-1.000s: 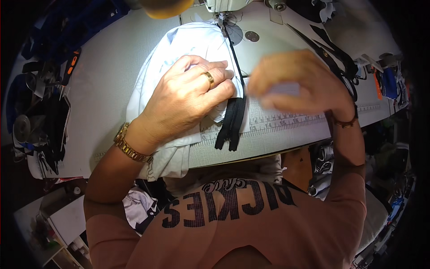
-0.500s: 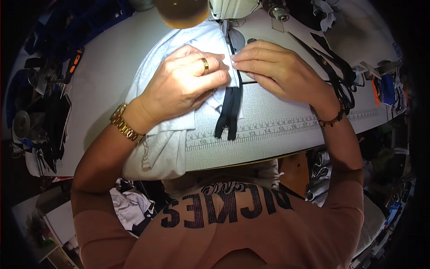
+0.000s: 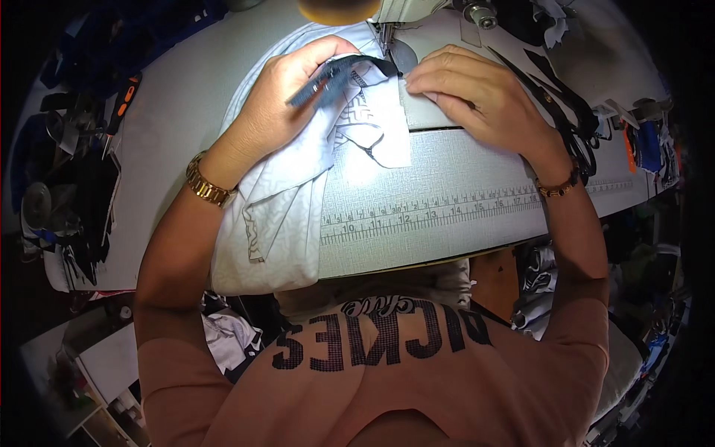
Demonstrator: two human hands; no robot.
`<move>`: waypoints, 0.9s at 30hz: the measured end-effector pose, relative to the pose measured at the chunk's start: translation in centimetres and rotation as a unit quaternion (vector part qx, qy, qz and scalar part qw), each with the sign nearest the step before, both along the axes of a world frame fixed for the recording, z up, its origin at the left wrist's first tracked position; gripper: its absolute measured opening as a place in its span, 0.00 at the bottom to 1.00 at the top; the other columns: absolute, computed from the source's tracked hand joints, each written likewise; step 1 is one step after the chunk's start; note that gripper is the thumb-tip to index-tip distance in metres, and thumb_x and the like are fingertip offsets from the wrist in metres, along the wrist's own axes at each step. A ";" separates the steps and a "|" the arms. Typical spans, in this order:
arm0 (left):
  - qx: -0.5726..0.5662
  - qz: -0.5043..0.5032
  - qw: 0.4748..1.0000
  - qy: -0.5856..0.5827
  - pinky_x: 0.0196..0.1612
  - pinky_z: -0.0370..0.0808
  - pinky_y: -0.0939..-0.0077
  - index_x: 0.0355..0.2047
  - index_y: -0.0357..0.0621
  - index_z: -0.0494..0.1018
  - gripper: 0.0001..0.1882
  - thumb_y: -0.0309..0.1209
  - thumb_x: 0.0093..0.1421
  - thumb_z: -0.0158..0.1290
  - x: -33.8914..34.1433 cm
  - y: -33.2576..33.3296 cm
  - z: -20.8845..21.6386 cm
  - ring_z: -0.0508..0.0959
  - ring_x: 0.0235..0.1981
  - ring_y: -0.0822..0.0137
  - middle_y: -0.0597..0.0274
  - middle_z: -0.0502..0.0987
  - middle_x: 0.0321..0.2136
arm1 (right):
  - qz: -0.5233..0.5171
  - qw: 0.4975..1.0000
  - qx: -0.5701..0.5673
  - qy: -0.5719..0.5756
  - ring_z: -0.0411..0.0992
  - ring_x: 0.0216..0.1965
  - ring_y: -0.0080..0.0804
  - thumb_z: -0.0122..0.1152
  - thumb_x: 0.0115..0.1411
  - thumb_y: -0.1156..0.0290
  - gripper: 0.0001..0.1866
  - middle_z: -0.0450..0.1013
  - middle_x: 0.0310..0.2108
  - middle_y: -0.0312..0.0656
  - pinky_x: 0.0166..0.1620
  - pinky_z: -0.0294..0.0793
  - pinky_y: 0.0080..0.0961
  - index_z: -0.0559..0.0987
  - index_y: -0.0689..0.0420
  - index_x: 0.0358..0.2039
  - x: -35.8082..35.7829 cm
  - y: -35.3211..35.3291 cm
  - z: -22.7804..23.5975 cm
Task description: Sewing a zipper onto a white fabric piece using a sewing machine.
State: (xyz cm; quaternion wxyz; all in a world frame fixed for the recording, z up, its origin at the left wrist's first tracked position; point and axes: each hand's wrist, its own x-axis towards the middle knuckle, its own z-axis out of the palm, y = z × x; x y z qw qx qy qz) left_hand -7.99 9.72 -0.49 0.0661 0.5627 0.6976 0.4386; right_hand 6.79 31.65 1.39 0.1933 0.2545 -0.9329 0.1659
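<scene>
A white garment piece (image 3: 272,216) with grey line patterning is spread under the sewing machine's presser foot (image 3: 386,33) and hangs over the table's front edge. My left hand (image 3: 287,100) is closed on the black zipper (image 3: 339,74), which is folded back over the cloth. Its loose end fans out by my fingers, and its other end reaches the cloth's right edge near the foot. My left thumb is partly hidden. Just right of that edge, my right hand (image 3: 480,97) rests with fingers extended and thumb apart, apparently holding nothing.
Black scissors (image 3: 555,104) lie beyond my right hand. A printed ruler strip (image 3: 439,212) runs along the table front. An orange and black cutter (image 3: 125,104) lies at far left, near blue bins (image 3: 89,52). Cloth scraps (image 3: 655,149) crowd the right edge.
My left hand has lifted the zipper's near end and folded it leftward, uncovering the cloth beneath. My right hand has drawn slightly right, off the zipper. The whole view has shifted a little.
</scene>
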 end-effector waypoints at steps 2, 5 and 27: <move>0.020 -0.037 0.997 -0.064 0.42 0.68 0.84 0.43 0.34 0.71 0.10 0.26 0.66 0.44 -0.3 -0.1 -0.1 0.71 0.36 0.77 0.66 0.73 0.33 | 0.029 0.999 -0.026 -0.011 0.72 0.47 0.39 0.58 0.55 0.79 0.12 0.75 0.44 0.45 0.49 0.72 0.30 0.78 0.63 0.41 0.0 -0.7 -0.2; -0.011 -0.009 0.998 -0.068 0.38 0.72 0.79 0.42 0.37 0.72 0.11 0.23 0.63 0.40 -0.6 0.1 -0.1 0.76 0.31 0.73 0.59 0.77 0.31 | 0.064 0.996 -0.055 -0.012 0.72 0.48 0.38 0.58 0.55 0.79 0.11 0.75 0.44 0.45 0.49 0.73 0.31 0.78 0.63 0.40 -0.2 -2.1 -0.9; -0.020 -0.083 0.964 0.252 0.45 0.70 0.73 0.36 0.35 0.74 0.10 0.17 0.52 0.49 2.1 -0.5 1.2 0.78 0.43 0.58 0.56 0.79 0.39 | 0.182 0.966 -0.070 -0.171 0.74 0.47 0.43 0.66 0.47 0.72 0.11 0.77 0.42 0.45 0.53 0.72 0.37 0.81 0.60 0.33 2.2 -1.7 0.9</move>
